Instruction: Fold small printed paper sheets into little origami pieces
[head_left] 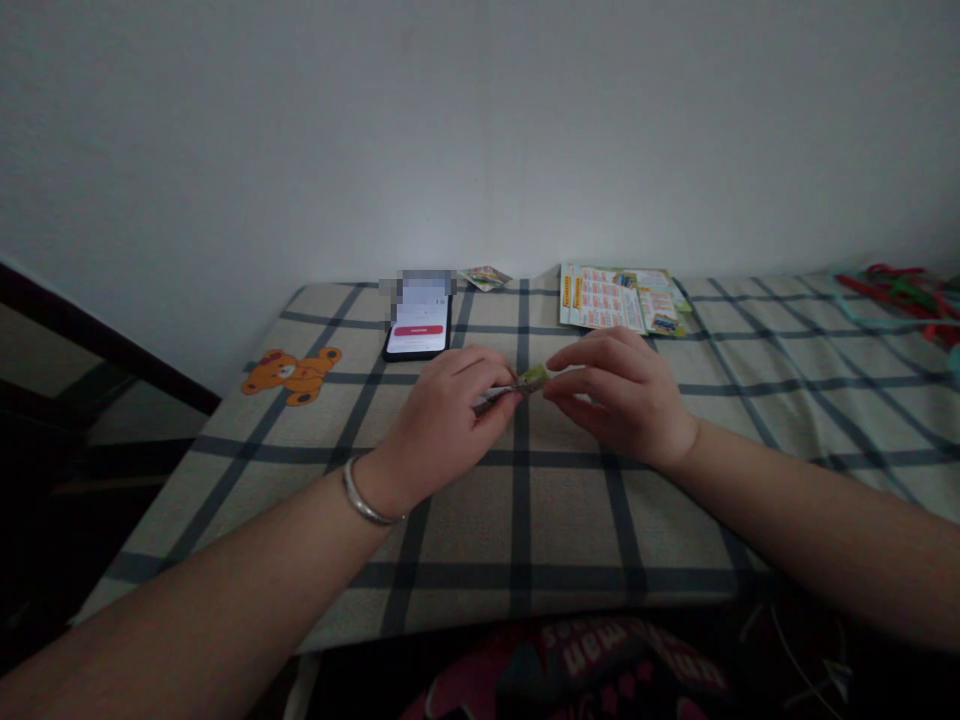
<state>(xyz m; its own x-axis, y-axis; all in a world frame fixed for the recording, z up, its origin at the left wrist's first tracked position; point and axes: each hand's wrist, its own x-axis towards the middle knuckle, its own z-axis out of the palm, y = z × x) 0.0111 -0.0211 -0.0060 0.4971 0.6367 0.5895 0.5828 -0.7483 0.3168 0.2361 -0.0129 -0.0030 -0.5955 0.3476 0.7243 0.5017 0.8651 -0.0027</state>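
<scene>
Above the middle of the checked tablecloth, my left hand (461, 400) is closed, thumb and fingers pinching a small, thin, greenish piece (534, 377) that looks like paper or card. A pale part of it shows beneath the left fingers. From the other side, my right hand (619, 395) has its fingertips and thumb brought together at the piece's right end. The piece is too small and dim to make out its exact kind. A silver bangle (366, 497) circles my left wrist.
A lit phone (418, 315) lies beyond my left hand, beside a small printed packet or card (486, 277). Printed sheets (611, 298) lie near the wall. An orange bear cutout (292, 375) is at left; red and teal items (900, 295) are at far right.
</scene>
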